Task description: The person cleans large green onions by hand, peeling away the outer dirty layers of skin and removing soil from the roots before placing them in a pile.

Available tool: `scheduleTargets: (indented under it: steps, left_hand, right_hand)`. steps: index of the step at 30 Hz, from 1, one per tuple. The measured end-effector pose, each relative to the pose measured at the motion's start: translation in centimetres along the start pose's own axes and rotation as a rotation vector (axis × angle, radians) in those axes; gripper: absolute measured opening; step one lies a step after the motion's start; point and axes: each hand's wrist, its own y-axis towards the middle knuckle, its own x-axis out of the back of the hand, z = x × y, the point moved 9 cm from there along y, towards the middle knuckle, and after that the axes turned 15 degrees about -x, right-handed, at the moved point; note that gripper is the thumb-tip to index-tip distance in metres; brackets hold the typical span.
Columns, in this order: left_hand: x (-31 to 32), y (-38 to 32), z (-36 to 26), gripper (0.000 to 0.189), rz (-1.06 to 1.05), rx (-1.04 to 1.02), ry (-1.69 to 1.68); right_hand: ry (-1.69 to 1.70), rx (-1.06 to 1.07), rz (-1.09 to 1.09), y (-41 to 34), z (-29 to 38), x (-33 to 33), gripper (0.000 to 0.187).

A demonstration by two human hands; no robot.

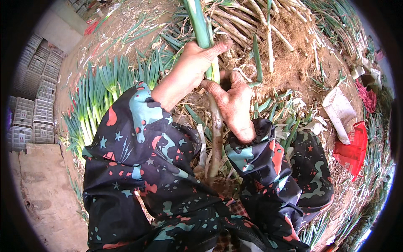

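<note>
One long green onion (216, 126) runs upright between my knees, its brownish outer skin on the lower shank and its green leaves at the top. High on the stalk, where white turns to green, my left hand (200, 58) is wrapped around it with the thumb pointing right. Just below, my right hand (233, 100) pinches the stalk, thumb on the near side and some fingers hidden behind. Loose peelings (201, 145) lie around the stalk's lower end. The root end is hard to make out.
Ahead lies a heap of unpeeled green onions (242, 22) with tangled roots (294, 41). Cleaned green onions (94, 104) stand in a row at left. Stacked plastic crates (44, 107) and a wooden board (47, 195) are farther left. A red bag (351, 151) lies at right.
</note>
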Motion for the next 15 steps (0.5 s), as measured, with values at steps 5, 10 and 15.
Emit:
scheduleTargets:
  steps: [5,10,15]
  left_hand:
    - [-0.1,1.8,0.1,0.041,0.043,-0.115,0.172]
    - [5.7,4.4,-3.3,0.036,-0.103,-0.218,0.163]
    - [2.6,4.3,-3.0,0.018,0.137,-0.224,-0.167]
  right_hand:
    - [-0.187,0.342,-0.106,-2.2,2.5,0.1,0.022]
    - [0.071,-0.302,-0.065,-6.4,-11.7,2.3,0.025]
    - [-0.673,-0.372,-0.083,-9.1,-21.4,7.5,0.052]
